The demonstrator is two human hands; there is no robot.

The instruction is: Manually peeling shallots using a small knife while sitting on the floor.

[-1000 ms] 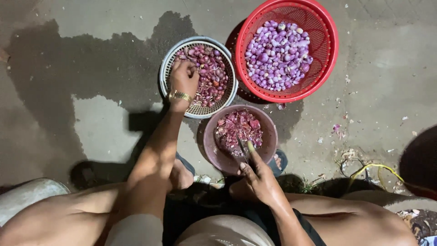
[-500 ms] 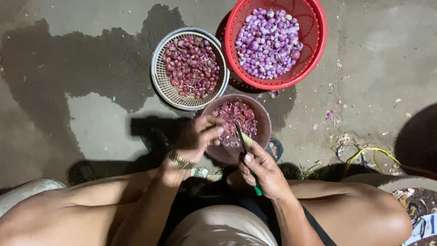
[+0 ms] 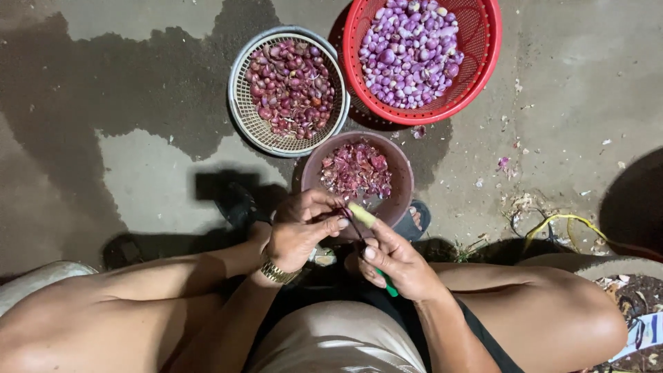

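The left hand point(image 3: 300, 231) curls its fingers tight around a small shallot point(image 3: 336, 213), mostly hidden, so its shape is hard to tell. A gold watch point(image 3: 278, 273) sits on that wrist. The right hand point(image 3: 397, 262) grips a little knife point(image 3: 362, 215) with a green handle, its pale blade touching the shallot.

Both hands meet just over the near rim of a round brown bowl point(image 3: 400, 169) full of thin purple peels. Farther off on the wet concrete floor point(image 3: 138, 159) stand a grey woven basket point(image 3: 248, 121) of dark red shallots and a red plastic basket point(image 3: 476, 65) of shiny peeled ones.
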